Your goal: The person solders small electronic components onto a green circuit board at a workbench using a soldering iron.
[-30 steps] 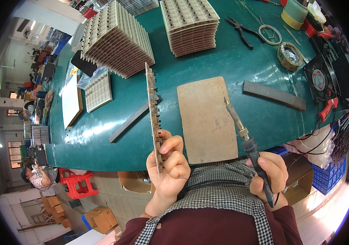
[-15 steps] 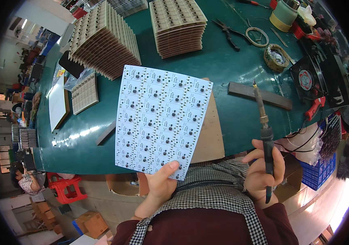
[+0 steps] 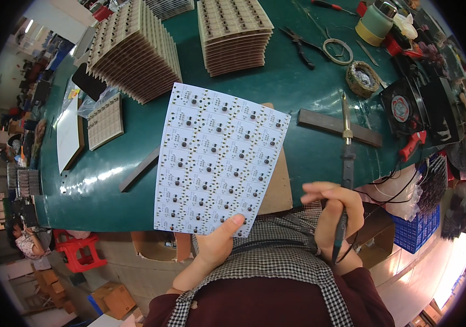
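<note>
My left hand (image 3: 217,243) pinches the near edge of a white circuit board panel (image 3: 219,158), thumb on top. Rows of small black round components stand on its face. The panel is tilted up above the near edge of the green table. In my right hand (image 3: 337,218) is a soldering iron (image 3: 347,158), its dark handle lying between the fingers and its tip pointing away over the table. The index finger reaches out toward the panel, apart from it. Beneath the panel, a brown board (image 3: 277,188) is partly hidden.
Two tall stacks of panels (image 3: 134,54) (image 3: 235,38) stand at the back. A dark bar (image 3: 339,128) lies right of the panel, another (image 3: 139,170) left. Pliers (image 3: 299,48), a tape roll (image 3: 337,51) and a black fan (image 3: 402,106) sit at the right. A person (image 3: 31,242) is far left.
The panel has swung slightly to the right at its far end. My right hand has moved left with the soldering iron, which now points straighter ahead, and its fingers have stretched toward the panel.
</note>
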The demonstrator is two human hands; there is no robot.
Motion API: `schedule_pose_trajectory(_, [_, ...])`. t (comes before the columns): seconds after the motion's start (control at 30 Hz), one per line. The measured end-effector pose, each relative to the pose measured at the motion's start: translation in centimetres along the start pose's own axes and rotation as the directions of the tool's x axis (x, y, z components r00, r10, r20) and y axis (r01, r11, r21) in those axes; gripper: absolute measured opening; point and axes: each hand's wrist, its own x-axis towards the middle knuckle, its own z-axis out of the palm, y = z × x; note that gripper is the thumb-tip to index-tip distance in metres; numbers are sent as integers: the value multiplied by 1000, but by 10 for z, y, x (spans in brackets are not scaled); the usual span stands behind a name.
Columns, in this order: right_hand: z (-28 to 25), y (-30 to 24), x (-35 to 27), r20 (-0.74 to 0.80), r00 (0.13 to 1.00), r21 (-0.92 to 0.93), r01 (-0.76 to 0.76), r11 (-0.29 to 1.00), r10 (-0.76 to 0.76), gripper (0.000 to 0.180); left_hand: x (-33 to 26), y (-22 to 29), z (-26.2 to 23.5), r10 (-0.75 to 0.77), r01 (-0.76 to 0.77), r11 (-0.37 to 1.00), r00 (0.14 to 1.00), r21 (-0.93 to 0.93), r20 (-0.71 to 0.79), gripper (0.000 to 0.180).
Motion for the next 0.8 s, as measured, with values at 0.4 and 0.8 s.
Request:
schedule_pose_trajectory(0.4, [-5, 7, 1, -33, 990, 194, -127, 973, 136, 52, 30, 27, -3, 323, -803, -131, 521, 582, 790, 23])
schedule_pose_trajectory(0.8, [-14, 20, -8, -81, 986, 247, -121, 961, 146, 31, 28, 31, -12, 464, -797, -167, 455, 580, 760, 23])
